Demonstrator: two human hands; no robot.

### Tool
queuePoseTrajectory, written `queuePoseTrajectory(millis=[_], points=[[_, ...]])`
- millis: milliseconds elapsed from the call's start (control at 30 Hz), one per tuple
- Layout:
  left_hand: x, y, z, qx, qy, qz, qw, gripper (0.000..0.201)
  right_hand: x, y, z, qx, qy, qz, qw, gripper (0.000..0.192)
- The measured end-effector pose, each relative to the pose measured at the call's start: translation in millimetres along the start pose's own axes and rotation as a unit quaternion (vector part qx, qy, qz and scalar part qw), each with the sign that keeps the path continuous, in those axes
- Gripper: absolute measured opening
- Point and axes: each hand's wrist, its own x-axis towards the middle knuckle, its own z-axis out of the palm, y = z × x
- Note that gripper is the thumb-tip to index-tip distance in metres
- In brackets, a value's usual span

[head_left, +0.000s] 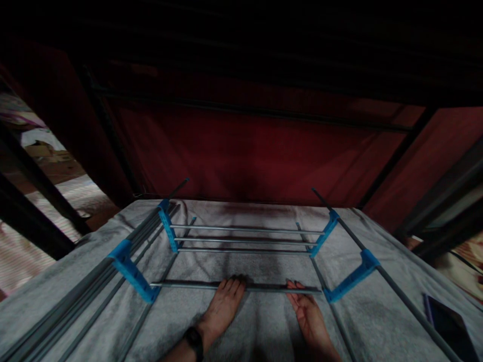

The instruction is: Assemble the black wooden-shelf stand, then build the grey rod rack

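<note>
My left hand, with a dark watch on the wrist, lies over a thin grey metal rod, its fingers curled across the middle. My right hand, palm turned up, has its fingertips closed at the same rod near its right end. The rod's left end meets a blue plastic bracket. Its right end is beside another blue bracket; whether it sits in it I cannot tell. Farther back, several crossbars span two more blue brackets. Long grey side tubes run through the brackets.
The frame lies on a grey blanket. A dark phone-like object rests at the lower right. Several spare grey tubes lie together on the left. Red cloth hangs behind, with dark posts at the sides.
</note>
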Motion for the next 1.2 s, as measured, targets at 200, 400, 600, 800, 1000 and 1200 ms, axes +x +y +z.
queuePoseTrajectory(millis=[200,400,600,800,1000,1200], points=[[-1,0,1.6,0.003,0.007,-0.006,1.0,0.062,-2,0,1,0.009,-0.014,-0.005,1.0,0.042],[1,-1,0.7,0.004,0.02,-0.002,1.0,0.062,-11,-10,14,-0.011,0.004,-0.008,1.0,0.034],[3,-1,-5.4,0.012,0.001,-0.003,1.0,0.059,-14,-13,20,-0.001,0.019,-0.003,1.0,0.028],[1,-3,-2.8,0.016,0.001,0.008,1.0,0.06,-11,-10,16,0.016,0.016,0.003,1.0,0.027],[3,-3,-5.4,0.007,0.019,0.002,1.0,0.059,-11,-11,17,0.003,0.005,-0.009,1.0,0.029],[3,-6,-2.0,-0.015,0.028,0.009,0.999,0.058,-14,-13,18,0.005,-0.008,-0.012,1.0,0.029]])
